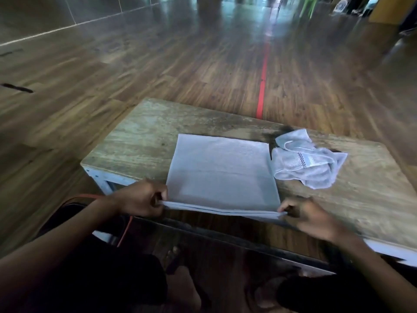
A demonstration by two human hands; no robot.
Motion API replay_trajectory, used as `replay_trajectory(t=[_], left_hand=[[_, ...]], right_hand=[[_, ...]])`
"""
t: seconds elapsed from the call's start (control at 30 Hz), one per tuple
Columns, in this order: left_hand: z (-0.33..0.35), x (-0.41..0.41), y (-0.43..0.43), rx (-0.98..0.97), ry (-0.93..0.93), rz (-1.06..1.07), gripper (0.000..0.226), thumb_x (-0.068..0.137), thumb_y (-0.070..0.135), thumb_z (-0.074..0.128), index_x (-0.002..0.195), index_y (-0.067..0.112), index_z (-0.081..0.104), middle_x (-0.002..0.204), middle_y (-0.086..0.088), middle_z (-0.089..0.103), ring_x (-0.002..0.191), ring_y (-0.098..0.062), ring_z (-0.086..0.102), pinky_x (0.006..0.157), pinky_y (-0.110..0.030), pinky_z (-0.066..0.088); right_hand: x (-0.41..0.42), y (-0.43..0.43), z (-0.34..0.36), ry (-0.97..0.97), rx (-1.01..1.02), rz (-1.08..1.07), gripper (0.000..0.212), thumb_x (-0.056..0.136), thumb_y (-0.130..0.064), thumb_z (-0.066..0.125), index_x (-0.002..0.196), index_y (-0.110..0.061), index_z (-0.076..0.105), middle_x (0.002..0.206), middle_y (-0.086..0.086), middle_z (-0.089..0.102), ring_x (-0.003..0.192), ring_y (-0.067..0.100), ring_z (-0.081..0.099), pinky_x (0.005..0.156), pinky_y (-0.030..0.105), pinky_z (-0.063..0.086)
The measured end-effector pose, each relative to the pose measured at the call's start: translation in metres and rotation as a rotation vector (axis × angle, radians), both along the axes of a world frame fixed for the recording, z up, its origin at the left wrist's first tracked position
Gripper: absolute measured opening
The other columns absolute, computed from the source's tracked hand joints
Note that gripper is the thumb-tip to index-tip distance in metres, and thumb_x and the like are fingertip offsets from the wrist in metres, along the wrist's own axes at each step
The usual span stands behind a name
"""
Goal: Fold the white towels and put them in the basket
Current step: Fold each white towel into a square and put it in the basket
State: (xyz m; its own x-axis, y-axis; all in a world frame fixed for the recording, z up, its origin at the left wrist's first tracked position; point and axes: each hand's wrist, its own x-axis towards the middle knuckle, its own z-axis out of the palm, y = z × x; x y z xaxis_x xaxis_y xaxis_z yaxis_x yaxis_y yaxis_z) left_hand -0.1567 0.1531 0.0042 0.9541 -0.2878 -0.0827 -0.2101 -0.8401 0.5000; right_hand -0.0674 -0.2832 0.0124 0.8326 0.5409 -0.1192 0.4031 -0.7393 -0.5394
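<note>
Now the left hand [144, 199] and the right hand [304, 213] each pinch a near corner of the flat towel [221, 170] on the table [140, 136], probably to fold it away, while a crumpled towel [309, 161] waits just right of it.

The flat towel [222, 172] is plain white. The crumpled towel [309, 163] is white with a checked band, perhaps black. The table [140, 136] is greyish-brown woodgrain; the brown floor [180, 64] carries a red stripe [262, 86].
</note>
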Motion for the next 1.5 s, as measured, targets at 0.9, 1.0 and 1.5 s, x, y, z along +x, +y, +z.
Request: replay_trajectory(t=[0.9, 1.0, 1.5], left_hand=[[-0.013, 0.159, 0.014, -0.066, -0.208, 0.498, 0.018, 0.075, 0.033, 0.054, 0.083, 0.022, 0.066, 0.08, 0.0, 0.067, 0.08, -0.023, 0.062, 0.071, -0.035, 0.051], [-0.012, 0.164, 0.013, -0.109, -0.272, 0.496, 0.026, 0.074, 0.034, 0.055, 0.088, 0.017, 0.068, 0.088, -0.004, 0.069, 0.085, -0.023, 0.062, 0.077, -0.037, 0.051], [-0.018, 0.177, 0.031, -0.077, -0.142, 0.387, 0.003, 0.081, 0.019, 0.072, 0.084, 0.02, 0.073, 0.083, 0.002, 0.072, 0.072, -0.012, 0.063, 0.066, -0.028, 0.051]], right_hand=[[0.191, 0.086, 0.012, -0.181, -0.351, -0.127, 0.012, 0.088, -0.028, 0.057, 0.08, -0.036, 0.063, 0.083, -0.016, 0.063, 0.093, 0.009, 0.05, 0.07, 0.031, 0.01], [0.198, 0.088, 0.014, -0.209, -0.354, -0.118, 0.015, 0.083, -0.023, 0.058, 0.076, -0.035, 0.061, 0.085, -0.016, 0.06, 0.095, 0.008, 0.046, 0.083, 0.033, 0.018], [0.199, 0.094, 0.013, -0.113, -0.323, -0.104, 0.015, 0.084, -0.019, 0.063, 0.078, -0.033, 0.065, 0.078, -0.022, 0.059, 0.087, 0.004, 0.052, 0.078, 0.033, 0.017]])
